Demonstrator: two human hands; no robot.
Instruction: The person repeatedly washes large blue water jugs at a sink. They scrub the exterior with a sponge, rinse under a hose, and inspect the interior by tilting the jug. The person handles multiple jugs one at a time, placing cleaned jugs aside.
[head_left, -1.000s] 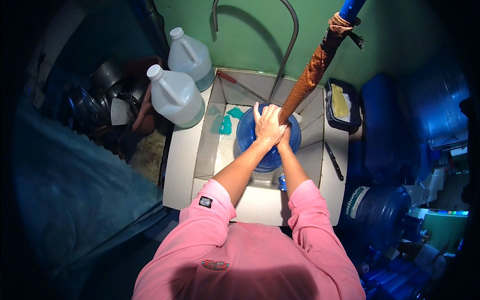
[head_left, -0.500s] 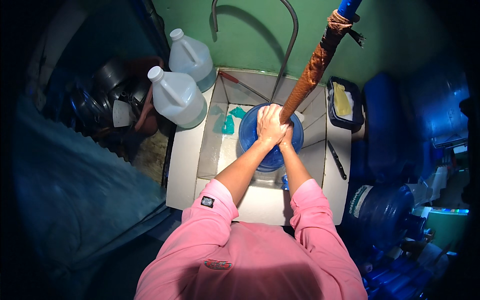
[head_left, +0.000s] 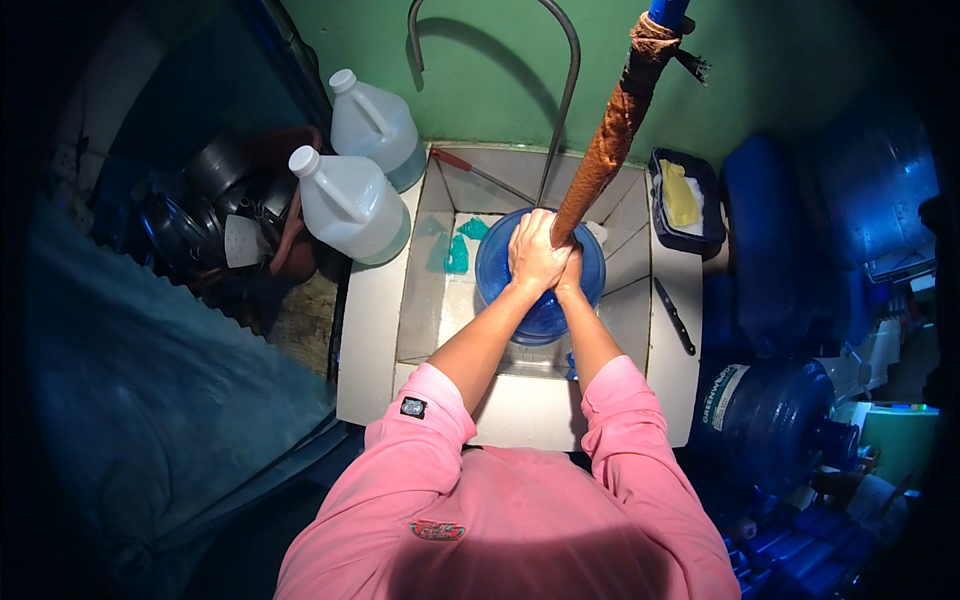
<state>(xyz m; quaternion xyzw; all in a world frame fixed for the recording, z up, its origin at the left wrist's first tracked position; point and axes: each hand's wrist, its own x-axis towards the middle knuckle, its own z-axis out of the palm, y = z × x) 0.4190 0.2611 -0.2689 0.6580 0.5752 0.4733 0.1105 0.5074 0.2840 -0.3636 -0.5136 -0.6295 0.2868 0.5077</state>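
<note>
A round blue water jug, seen from above, stands in a tiled sink. Over its top, my left hand is closed about the middle of the jug, fingers curled over. Pressed against it, my right hand also grips there, its fingers mostly hidden. The lower end of a brown-wrapped pipe comes down onto my hands and covers part of them. The jug's mouth is hidden under my palms. Both forearms reach in from pink sleeves.
Two clear handled jugs stand on the left ledge. A red-handled tool and green scraps lie in the sink. Along the right ledge are a knife and a dark tub with a yellow sponge. Blue bottles stack beyond.
The whole view has shifted slightly, so the pipe and clear jugs appear a little farther left. My hands stay at the top of the blue water jug.
</note>
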